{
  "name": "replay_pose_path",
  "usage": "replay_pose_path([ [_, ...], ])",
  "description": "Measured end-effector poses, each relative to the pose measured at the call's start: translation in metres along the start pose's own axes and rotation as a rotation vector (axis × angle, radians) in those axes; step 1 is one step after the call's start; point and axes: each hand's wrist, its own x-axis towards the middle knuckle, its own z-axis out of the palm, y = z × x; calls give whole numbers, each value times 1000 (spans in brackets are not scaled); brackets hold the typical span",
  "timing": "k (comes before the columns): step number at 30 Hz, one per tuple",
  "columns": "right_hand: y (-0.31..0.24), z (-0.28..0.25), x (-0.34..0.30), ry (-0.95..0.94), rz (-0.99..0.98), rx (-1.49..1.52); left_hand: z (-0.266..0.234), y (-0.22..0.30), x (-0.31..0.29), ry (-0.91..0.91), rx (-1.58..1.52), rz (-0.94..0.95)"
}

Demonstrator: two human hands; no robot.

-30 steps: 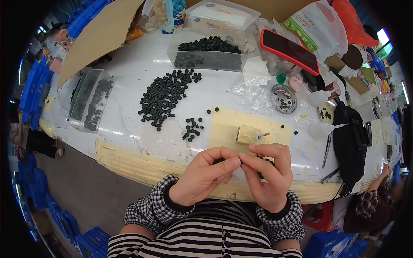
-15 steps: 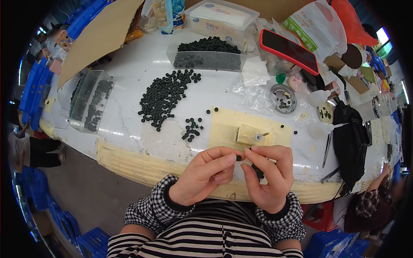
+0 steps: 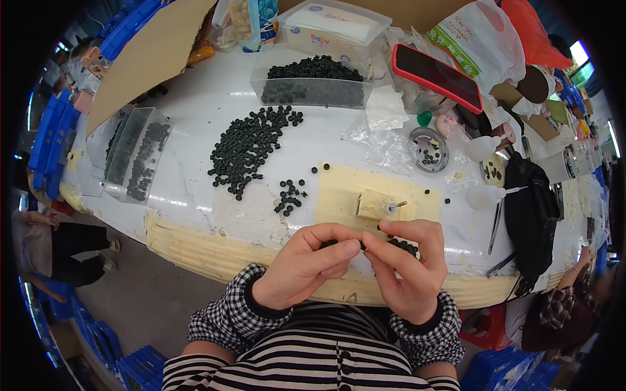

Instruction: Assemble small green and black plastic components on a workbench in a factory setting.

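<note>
My left hand (image 3: 305, 264) is closed in a pinch on a small round black piece (image 3: 362, 246), of which only a sliver shows at the fingertips. My right hand (image 3: 412, 268) meets it there, thumb and forefinger drawn together against the same spot; whatever these fingers grip is hidden. More black pieces (image 3: 404, 246) show beside the right fingers, partly covered by them. Just beyond both hands, a small cream block (image 3: 376, 204) with a short upright pin stands on a yellow sheet (image 3: 336, 189). A small group of black pieces (image 3: 288, 197) lies left of that sheet.
A large heap of black pieces (image 3: 244, 150) spreads over the table, before a clear bin (image 3: 313, 94) of more. Another clear bin (image 3: 138, 153) stands left. Rightward are a red-cased phone (image 3: 438, 77), a round metal dish (image 3: 429, 150), a white squeeze bottle (image 3: 484, 197) and a black bag (image 3: 531, 202).
My right fingertips have come in to touch the left ones, and the black piece between them is now mostly covered. At the far left, a person has moved further into view.
</note>
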Motion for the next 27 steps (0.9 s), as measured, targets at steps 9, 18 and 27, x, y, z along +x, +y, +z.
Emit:
replay_pose_path([
  [9, 27, -16, 17, 46, 222, -120, 3, 5, 10, 100, 5, 67],
  [18, 20, -17, 15, 209, 146, -88, -1, 1, 11, 90, 55, 86],
  [27, 14, -1, 3, 143, 230, 508, -4, -4, 12, -4, 22, 73],
])
